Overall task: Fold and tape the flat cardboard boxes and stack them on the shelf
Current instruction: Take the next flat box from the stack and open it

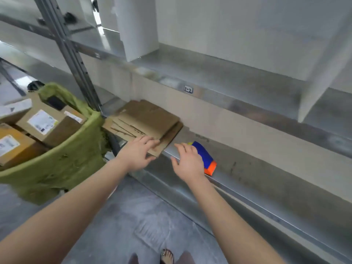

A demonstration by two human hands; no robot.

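A stack of several flat brown cardboard boxes (144, 121) lies on the lower metal shelf (247, 172), at its left end. My left hand (137, 153) rests with straight fingers on the near corner of the stack, thumb under the shelf edge side. My right hand (187, 161) hovers open just above the shelf's front edge, to the right of the stack. Right behind that hand sits a blue and orange tape dispenser (206, 159) on the shelf; the hand hides part of it.
A green fabric bin (57, 164) full of taped, labelled parcels (43, 124) stands on the floor left of the shelf. A metal upright (76, 63) rises beside it. The upper shelf (209, 73) carries white boxes (137, 25). My sandalled foot (167, 256) is on the grey floor.
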